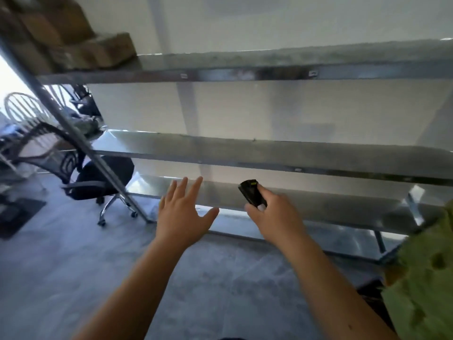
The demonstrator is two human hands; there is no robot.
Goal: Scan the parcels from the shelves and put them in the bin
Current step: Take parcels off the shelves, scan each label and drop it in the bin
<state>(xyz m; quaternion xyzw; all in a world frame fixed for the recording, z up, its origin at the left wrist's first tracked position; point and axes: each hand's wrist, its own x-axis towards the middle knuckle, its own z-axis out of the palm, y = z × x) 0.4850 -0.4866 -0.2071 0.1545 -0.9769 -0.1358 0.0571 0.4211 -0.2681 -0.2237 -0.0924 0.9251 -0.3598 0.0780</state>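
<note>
Parcels (73, 42) sit stacked at the far upper left, well above and to the left of both hands, on the left end of the top shelf (245, 67) of a metal rack. They look like brown cardboard boxes, though blur hides labels and edges. I would judge them stiff and fairly light, with dry faces that should not slip. The lowest box that juts out toward the right looks the easiest to take, held by its two opposite sides so that the stack behind it is not dragged along. How much each weighs cannot be told from here.

The left hand (182, 212) is held out in the air with fingers spread and straight, holding nothing, in front of the lower shelf (318, 204). The right hand (272, 214), just beside it and apart from it, has its fingers curled round a small black handheld scanner (252, 193), whose head points up and away toward the rack. Neither hand touches a shelf.

The middle shelf (269, 153) above the hands and the lower shelf in front of them carry no parcels in the part that shows. No bin can be made out. A green cloth-like thing (426, 278) fills the lower right corner, below and right of the right hand; what it is cannot be told.
</note>
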